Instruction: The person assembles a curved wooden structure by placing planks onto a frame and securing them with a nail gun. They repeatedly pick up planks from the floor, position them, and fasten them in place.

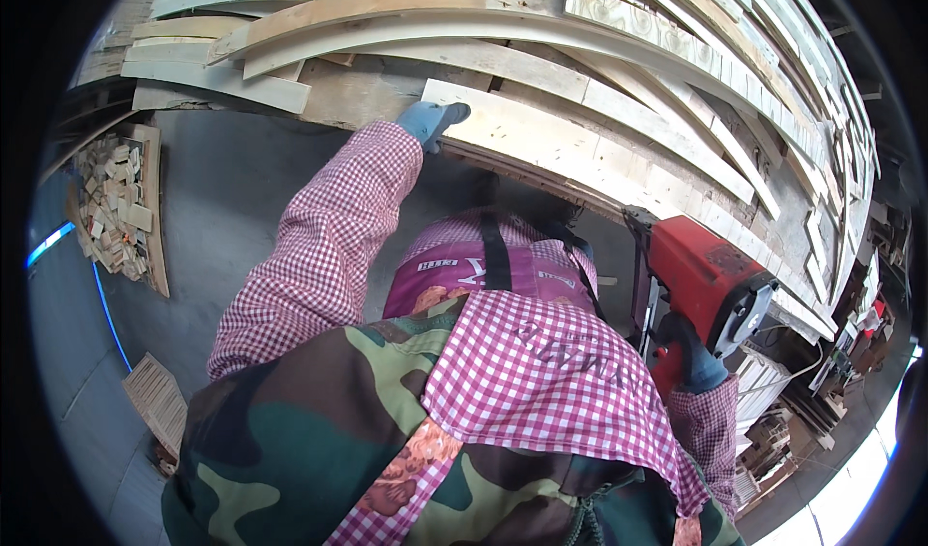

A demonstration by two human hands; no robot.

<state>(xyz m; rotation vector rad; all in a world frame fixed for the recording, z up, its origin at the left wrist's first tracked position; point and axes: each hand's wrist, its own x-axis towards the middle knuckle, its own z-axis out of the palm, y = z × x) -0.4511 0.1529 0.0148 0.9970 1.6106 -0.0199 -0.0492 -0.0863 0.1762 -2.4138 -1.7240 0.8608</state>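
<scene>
A pale wooden board (551,140) lies along the near edge of the worktable, with small dark marks on its top face. My left hand (430,124), in a blue-grey glove, grips the board's left end, its fingers partly hidden. In my gloved right hand (694,355) is a red and black nail gun (704,268), held by the handle. The gun's nose is close to the board's near edge; whether it touches cannot be made out.
Long thin wooden strips (416,10) lie piled across the table behind the board. A box of wood offcuts (116,198) stands on the floor at left, with a slatted wooden stack (155,403) nearer me. More stacked wood (773,449) and a thin hose (788,380) are at right.
</scene>
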